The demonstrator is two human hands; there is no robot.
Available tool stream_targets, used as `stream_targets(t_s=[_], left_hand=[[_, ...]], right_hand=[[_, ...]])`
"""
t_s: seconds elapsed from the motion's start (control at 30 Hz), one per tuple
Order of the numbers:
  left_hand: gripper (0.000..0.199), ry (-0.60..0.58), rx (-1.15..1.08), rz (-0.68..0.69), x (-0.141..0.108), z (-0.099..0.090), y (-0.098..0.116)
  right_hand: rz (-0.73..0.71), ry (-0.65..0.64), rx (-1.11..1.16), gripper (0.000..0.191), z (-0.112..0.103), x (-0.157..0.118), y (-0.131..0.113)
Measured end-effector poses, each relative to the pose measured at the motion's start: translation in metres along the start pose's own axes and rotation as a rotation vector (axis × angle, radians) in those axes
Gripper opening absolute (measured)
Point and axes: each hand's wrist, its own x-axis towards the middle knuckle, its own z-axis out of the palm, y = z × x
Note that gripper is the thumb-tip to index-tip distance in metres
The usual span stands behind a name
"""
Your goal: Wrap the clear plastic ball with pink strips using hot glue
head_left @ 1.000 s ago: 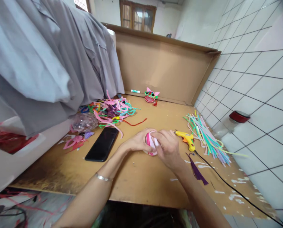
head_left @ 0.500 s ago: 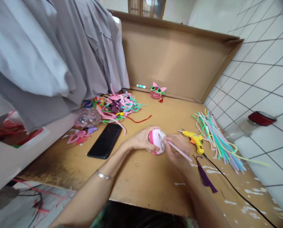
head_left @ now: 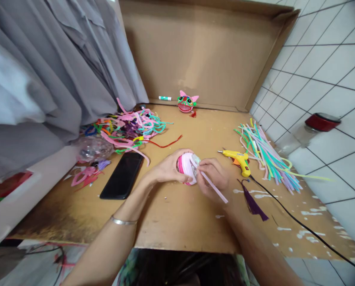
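My left hand (head_left: 169, 167) is wrapped round a small ball (head_left: 189, 170) banded in pink and pale lilac, holding it just over the table. Between the pinched fingers of my right hand (head_left: 213, 176) runs a pale lilac pipe cleaner (head_left: 215, 188). One end of it lies against the right side of the ball; the other sticks out down to the right. A clear part of the ball shows between the wrapped bands. To the right lies a yellow hot glue gun (head_left: 237, 159), its nozzle toward my right hand.
A black phone (head_left: 121, 176) lies left, below a heap of coloured pipe cleaners (head_left: 136, 123). More pipe cleaners (head_left: 268, 159) spread at right, above a purple tassel (head_left: 254, 204) and a black cord (head_left: 296, 222). A lion-head ornament (head_left: 186, 103) and glue stick (head_left: 164, 98) stand by the cardboard wall (head_left: 195, 51).
The camera view has shifted, so the tabletop things appear further left and higher. Both hands keep their hold on the ball and pipe cleaner, whose strip still trails to the lower right.
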Motion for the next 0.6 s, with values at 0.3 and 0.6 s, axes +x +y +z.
stream_targets(t_s=[0.3, 0.6], left_hand=[[0.082, -0.005, -0.035, -0.006, -0.001, 0.001, -0.002], [0.082, 0.021, 0.008, 0.005, -0.001, 0.001, -0.002]], right_hand=[[0.009, 0.069, 0.019, 0.014, 0.009, -0.006, 0.000], [-0.043, 0.097, -0.026, 0.016, 0.012, -0.006, 0.001]])
